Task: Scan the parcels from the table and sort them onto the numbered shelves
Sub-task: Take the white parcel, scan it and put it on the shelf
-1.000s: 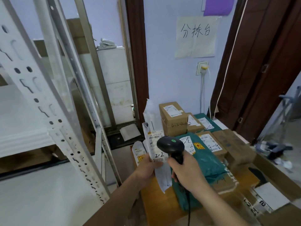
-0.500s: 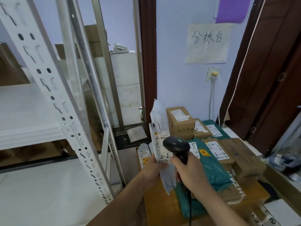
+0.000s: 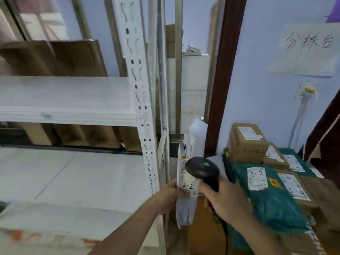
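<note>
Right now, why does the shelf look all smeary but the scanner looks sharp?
Head view: the white shelf and the paper sign on the wall are smeared with motion blur. The black scanner in the right hand and the white parcel marked 2-2 in the left hand look sharper. The wide lens makes the shelf post lean.

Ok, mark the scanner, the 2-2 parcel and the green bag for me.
scanner [image 3: 202, 169]: head view, top of its black head.
2-2 parcel [image 3: 188, 185]: head view, handwritten label.
green bag [image 3: 276, 205]: head view, bare plastic below its white label.
</note>
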Motion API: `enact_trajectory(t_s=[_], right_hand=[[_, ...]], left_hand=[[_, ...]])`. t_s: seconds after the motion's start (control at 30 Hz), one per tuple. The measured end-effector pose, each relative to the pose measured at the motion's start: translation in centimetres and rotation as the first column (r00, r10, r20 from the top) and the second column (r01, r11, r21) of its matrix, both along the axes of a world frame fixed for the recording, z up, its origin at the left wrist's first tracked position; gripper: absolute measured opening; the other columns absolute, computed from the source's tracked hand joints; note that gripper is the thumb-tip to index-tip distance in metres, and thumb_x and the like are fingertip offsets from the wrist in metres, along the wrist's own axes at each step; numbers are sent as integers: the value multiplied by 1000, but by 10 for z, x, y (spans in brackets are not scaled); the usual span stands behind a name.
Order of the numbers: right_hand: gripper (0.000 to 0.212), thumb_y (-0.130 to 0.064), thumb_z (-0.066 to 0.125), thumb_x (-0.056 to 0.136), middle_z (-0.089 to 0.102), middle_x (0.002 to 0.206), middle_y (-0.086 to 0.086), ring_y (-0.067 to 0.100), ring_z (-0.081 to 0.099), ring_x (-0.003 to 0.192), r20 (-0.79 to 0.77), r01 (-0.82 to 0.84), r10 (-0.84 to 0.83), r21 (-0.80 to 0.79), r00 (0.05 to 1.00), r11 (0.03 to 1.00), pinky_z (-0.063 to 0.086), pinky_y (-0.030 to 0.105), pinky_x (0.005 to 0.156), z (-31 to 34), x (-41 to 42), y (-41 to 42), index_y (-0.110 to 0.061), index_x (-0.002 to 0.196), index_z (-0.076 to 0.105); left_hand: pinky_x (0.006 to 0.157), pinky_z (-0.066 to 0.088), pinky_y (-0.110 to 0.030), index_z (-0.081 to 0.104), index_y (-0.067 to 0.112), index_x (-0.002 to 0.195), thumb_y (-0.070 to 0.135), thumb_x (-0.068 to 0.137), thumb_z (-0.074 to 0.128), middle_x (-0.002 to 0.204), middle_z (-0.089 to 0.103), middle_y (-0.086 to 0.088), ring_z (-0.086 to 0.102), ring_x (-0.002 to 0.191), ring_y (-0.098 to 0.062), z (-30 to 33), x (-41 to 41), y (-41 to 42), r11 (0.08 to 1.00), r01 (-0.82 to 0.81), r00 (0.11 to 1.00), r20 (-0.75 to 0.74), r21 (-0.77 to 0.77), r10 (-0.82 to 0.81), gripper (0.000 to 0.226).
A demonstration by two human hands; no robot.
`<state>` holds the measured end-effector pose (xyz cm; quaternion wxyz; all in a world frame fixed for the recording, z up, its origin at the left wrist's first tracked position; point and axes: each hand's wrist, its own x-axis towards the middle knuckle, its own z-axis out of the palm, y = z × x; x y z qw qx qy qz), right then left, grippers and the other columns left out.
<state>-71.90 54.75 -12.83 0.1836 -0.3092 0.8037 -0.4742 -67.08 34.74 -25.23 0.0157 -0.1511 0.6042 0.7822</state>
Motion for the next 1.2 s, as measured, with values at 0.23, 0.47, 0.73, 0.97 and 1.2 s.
enact_trajectory(t_s=[0.23,0.47,0.73,0.97,1.2], right_hand=[[18,-25,64,97,59,56,7,16,58,48,82,-219,224,-66,971,973,51,26,52,0,67,-56,-12,84,62],[18,-24,63,97,63,55,3,12,58,48,83,-411,416,-62,906,909,49,19,49,17,155,-139,-13,83,62],[9,-22,63,95,64,58,7,15,58,47,50,-593,598,-92,800,800,49,26,50,39,264,-259,-13,91,63],[5,-23,62,96,62,59,7,12,56,47,30,-691,702,-146,712,707,45,23,46,67,352,-368,-17,94,61],[9,-23,62,94,63,59,9,14,57,48,-18,-785,796,-183,604,592,49,25,50,81,413,-488,-15,94,62]], left_hand=[[112,46,-61,53,-5,141,-1,91,70,138,57,-36,58,126,-51,4,109,-39,990,-139,989,-53,18,140,53],[111,45,-62,60,-10,130,4,87,71,131,62,-37,61,119,-49,18,229,-98,906,-424,899,-125,-11,419,47],[110,50,-56,64,3,132,8,88,68,124,74,-19,69,119,-40,53,380,-184,598,-801,597,-105,-22,795,45],[109,52,-53,62,10,138,19,101,68,127,75,-11,71,119,-33,82,494,-259,393,-916,401,-151,-83,904,38],[98,59,-42,62,13,136,14,104,63,123,77,-7,74,113,-27,111,571,-352,261,-959,278,-201,-108,939,32]])
